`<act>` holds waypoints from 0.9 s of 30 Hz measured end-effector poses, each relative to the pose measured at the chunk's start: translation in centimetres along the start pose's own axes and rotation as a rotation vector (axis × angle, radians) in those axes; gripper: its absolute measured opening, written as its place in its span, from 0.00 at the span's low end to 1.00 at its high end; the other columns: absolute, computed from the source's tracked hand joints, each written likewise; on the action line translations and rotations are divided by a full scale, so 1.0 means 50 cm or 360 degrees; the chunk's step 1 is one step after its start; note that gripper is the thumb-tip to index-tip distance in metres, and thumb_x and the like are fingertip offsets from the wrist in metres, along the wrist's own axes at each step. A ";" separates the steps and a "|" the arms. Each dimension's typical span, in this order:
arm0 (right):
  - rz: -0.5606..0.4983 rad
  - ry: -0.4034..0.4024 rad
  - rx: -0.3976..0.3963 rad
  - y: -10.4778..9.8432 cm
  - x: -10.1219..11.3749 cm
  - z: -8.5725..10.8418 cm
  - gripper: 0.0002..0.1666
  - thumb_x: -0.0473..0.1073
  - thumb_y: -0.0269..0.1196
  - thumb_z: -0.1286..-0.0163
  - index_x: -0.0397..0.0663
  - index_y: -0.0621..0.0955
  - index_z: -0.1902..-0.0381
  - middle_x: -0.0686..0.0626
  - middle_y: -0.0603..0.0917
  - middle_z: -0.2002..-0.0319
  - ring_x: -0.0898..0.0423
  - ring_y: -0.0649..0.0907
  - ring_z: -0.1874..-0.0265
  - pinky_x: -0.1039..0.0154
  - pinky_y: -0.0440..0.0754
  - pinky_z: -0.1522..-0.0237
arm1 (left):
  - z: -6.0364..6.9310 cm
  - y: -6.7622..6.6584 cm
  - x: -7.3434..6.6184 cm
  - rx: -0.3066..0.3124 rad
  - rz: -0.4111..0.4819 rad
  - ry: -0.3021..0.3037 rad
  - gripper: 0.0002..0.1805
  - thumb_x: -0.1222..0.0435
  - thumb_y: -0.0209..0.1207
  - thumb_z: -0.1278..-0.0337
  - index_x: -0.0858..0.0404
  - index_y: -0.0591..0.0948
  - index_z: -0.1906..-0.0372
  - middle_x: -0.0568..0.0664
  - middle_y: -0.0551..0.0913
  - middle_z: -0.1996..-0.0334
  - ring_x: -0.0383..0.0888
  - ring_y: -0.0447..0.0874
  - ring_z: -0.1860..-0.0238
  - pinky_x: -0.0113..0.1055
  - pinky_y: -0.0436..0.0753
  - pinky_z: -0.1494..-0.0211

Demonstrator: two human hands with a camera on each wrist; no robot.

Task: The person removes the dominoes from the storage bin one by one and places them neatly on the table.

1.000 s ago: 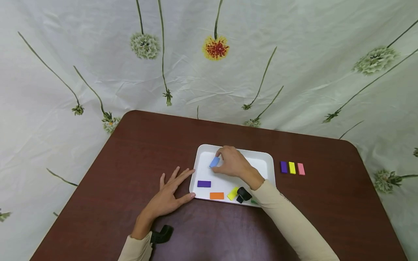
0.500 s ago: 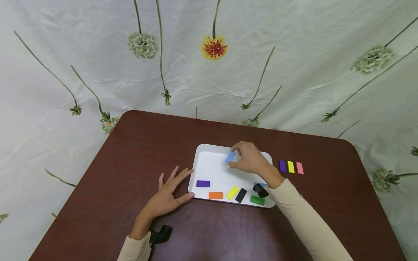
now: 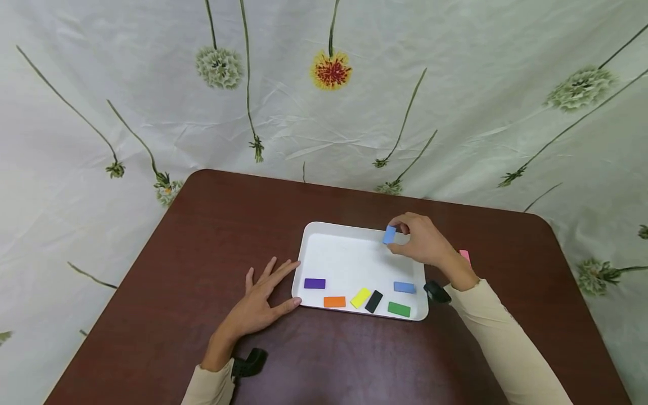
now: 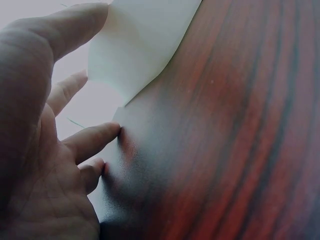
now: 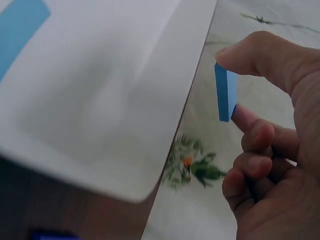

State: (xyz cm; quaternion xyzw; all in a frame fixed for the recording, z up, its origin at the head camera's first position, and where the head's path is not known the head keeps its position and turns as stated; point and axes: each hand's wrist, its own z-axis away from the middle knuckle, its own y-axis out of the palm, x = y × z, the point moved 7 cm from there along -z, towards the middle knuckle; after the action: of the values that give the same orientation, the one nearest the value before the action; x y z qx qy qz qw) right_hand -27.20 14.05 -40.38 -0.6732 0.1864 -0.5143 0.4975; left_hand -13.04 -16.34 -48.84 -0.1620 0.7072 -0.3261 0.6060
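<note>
My right hand (image 3: 425, 242) pinches a small light blue block (image 3: 389, 234) between thumb and finger, over the far right rim of the white tray (image 3: 344, 256). The right wrist view shows this block (image 5: 226, 92) on edge, raised beside the tray's wall (image 5: 170, 65). My left hand (image 3: 258, 312) lies with spread fingers at the tray's left side, thumb and a fingertip at the rim. Along the tray's near part lie purple (image 3: 315, 283), orange (image 3: 334, 302), yellow (image 3: 360, 298), black (image 3: 374, 302) and green (image 3: 399, 309) blocks, plus a second blue block (image 3: 404, 287).
Right of the tray, a pink block (image 3: 464, 256) peeks out from behind my right wrist, on the dark reddish-brown table (image 3: 233, 225). A floral cloth (image 3: 283, 112) hangs behind the table's far edge.
My right hand has carried the light blue block rightward across the tray to its far right rim. It now hides the purple and yellow blocks on the table. The left hand stays put.
</note>
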 end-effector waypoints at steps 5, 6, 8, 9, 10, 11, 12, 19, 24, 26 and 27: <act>0.0009 -0.0123 -0.0046 -0.041 -0.040 0.022 0.26 0.38 0.74 0.42 0.34 0.82 0.47 0.46 0.72 0.70 0.53 0.70 0.70 0.63 0.67 0.69 | -0.004 -0.001 -0.005 -0.0011 -0.0004 0.0016 0.42 0.46 0.66 0.40 0.40 0.62 0.23 0.55 0.63 0.24 0.63 0.43 0.20 0.72 0.29 0.30; 0.0023 -0.0135 -0.0055 -0.049 -0.051 0.027 0.25 0.37 0.74 0.41 0.34 0.82 0.47 0.48 0.71 0.70 0.54 0.70 0.70 0.63 0.66 0.69 | -0.004 -0.001 -0.005 -0.0012 -0.0003 0.0017 0.42 0.46 0.66 0.41 0.40 0.62 0.23 0.55 0.64 0.24 0.63 0.43 0.20 0.72 0.29 0.30; 0.0035 -0.0138 -0.0075 -0.064 -0.072 0.041 0.25 0.36 0.74 0.41 0.34 0.82 0.47 0.49 0.70 0.70 0.55 0.69 0.70 0.64 0.65 0.70 | -0.003 0.001 -0.005 -0.0010 -0.0001 0.0016 0.42 0.46 0.66 0.41 0.40 0.62 0.23 0.55 0.64 0.24 0.63 0.43 0.20 0.72 0.29 0.30; 0.0039 -0.0126 -0.0080 -0.071 -0.083 0.049 0.25 0.35 0.74 0.42 0.34 0.82 0.47 0.49 0.70 0.70 0.55 0.69 0.69 0.64 0.65 0.69 | -0.002 0.002 -0.005 -0.0008 0.0002 0.0015 0.42 0.46 0.66 0.41 0.40 0.62 0.23 0.55 0.64 0.24 0.62 0.43 0.20 0.72 0.29 0.30; 0.0040 -0.0115 -0.0086 -0.078 -0.094 0.057 0.24 0.35 0.74 0.42 0.34 0.82 0.47 0.50 0.69 0.70 0.55 0.68 0.69 0.64 0.65 0.69 | -0.001 0.002 -0.005 -0.0006 0.0005 0.0013 0.42 0.46 0.66 0.41 0.40 0.62 0.23 0.55 0.64 0.24 0.62 0.43 0.20 0.72 0.29 0.30; 0.0037 -0.0101 -0.0092 -0.084 -0.105 0.066 0.24 0.35 0.74 0.42 0.34 0.82 0.47 0.50 0.69 0.70 0.55 0.69 0.69 0.64 0.65 0.69 | -0.001 0.003 -0.005 -0.0004 0.0007 0.0013 0.42 0.46 0.66 0.41 0.39 0.62 0.23 0.55 0.63 0.24 0.62 0.43 0.20 0.72 0.29 0.30; 0.0038 -0.0083 -0.0095 -0.089 -0.116 0.074 0.24 0.35 0.74 0.42 0.34 0.82 0.48 0.50 0.69 0.70 0.55 0.69 0.69 0.64 0.65 0.69 | 0.000 0.004 -0.005 -0.0003 0.0011 0.0012 0.42 0.46 0.66 0.40 0.39 0.62 0.23 0.55 0.63 0.24 0.62 0.42 0.20 0.72 0.28 0.30; 0.0073 0.0067 -0.0086 -0.115 -0.188 0.128 0.24 0.36 0.73 0.40 0.33 0.80 0.47 0.50 0.67 0.70 0.56 0.68 0.70 0.64 0.64 0.70 | 0.000 0.004 -0.003 -0.0014 0.0006 0.0008 0.42 0.46 0.66 0.41 0.39 0.62 0.23 0.55 0.63 0.24 0.62 0.43 0.20 0.72 0.28 0.30; 0.0085 0.0136 -0.0072 -0.127 -0.230 0.157 0.24 0.36 0.72 0.38 0.33 0.80 0.46 0.51 0.67 0.69 0.59 0.66 0.72 0.64 0.62 0.72 | 0.000 0.001 -0.003 -0.0017 0.0002 0.0006 0.42 0.46 0.66 0.41 0.41 0.62 0.23 0.55 0.63 0.24 0.63 0.43 0.20 0.72 0.29 0.30; 0.0089 0.0132 -0.0067 -0.128 -0.242 0.164 0.23 0.36 0.72 0.38 0.33 0.80 0.47 0.51 0.67 0.69 0.61 0.65 0.73 0.64 0.61 0.72 | 0.000 0.000 -0.002 -0.0018 0.0001 0.0001 0.42 0.46 0.66 0.41 0.40 0.62 0.23 0.55 0.63 0.24 0.62 0.42 0.20 0.72 0.28 0.30; 0.0085 0.0132 -0.0055 -0.127 -0.248 0.168 0.23 0.36 0.72 0.38 0.33 0.80 0.46 0.51 0.66 0.69 0.62 0.64 0.73 0.64 0.61 0.72 | 0.000 -0.001 -0.002 -0.0018 -0.0001 -0.0002 0.42 0.46 0.66 0.41 0.39 0.62 0.23 0.55 0.63 0.24 0.62 0.42 0.20 0.72 0.28 0.30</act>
State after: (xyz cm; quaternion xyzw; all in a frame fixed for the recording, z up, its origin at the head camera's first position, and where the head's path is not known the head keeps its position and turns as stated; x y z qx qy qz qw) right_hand -26.47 30.29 -40.98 -0.6546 0.2336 -0.5250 0.4913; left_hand -13.03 -16.32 -48.72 -0.1657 0.7086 -0.3222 0.6054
